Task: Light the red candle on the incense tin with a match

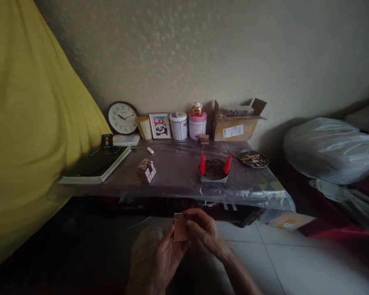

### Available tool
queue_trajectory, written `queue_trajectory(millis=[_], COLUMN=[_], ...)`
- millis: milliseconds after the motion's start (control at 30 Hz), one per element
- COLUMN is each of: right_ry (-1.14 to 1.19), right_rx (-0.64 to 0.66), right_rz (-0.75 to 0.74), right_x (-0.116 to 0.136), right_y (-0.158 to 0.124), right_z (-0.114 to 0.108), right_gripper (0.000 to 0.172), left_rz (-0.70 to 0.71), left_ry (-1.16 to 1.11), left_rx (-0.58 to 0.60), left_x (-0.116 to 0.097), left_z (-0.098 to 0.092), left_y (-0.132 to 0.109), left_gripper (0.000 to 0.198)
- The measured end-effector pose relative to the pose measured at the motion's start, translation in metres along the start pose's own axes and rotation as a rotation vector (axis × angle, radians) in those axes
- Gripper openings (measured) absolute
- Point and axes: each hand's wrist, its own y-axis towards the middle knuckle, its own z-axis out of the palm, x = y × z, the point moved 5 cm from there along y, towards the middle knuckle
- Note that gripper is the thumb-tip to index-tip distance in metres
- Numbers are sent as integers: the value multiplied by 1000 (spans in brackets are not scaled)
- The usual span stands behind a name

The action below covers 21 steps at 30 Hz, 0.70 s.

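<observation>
In front of my lap, below the table's front edge, a small flat reddish-brown matchbox [180, 228] stands between my hands. My left hand [171, 254] supports it from below and the left, its thumb along the side. From the right, my right hand [203, 230] grips it with thumb and fingers near the upper edge. On the table beyond, two red candles, a left candle [202, 165] and a right candle [227, 165], stand upright in a round tin of dark soil [214, 178]. A metal dish [240, 160] to the right holds many matchsticks [253, 158].
A plastic-covered table [172, 180] bears a cube puzzle [146, 170], a book [110, 174] and a white eraser-like piece [150, 150]. Along the wall stand a clock [122, 118], panda picture [160, 126], tubs and an open carton [233, 129]. A yellow curtain [33, 114] hangs left.
</observation>
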Motion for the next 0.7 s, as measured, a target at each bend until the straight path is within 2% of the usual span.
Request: queue_trajectory(millis=[167,367,467,567,700], right_ry=[83,-29,-134,-289,-565], right_rx=[-48,-52,-18,101,254], right_rz=[140,131,4,-181,-304], right_x=[-18,-12,-1,13,24], right_y=[8,5,6,7,7], right_z=[-1,-2,-5,-7,-9], right_gripper=[15,13,13,15,18], left_rz=[-69,-67,-74,-86,-108], left_ry=[46,56,58,61,73], left_rx=[-46,-74,-75,-108,-132], left_x=[13,17,17,17,21], left_z=[-9,-14,-16,-19,-26], left_y=[0,-1,-1,-1,-1], left_gripper=[23,20,20,16,16])
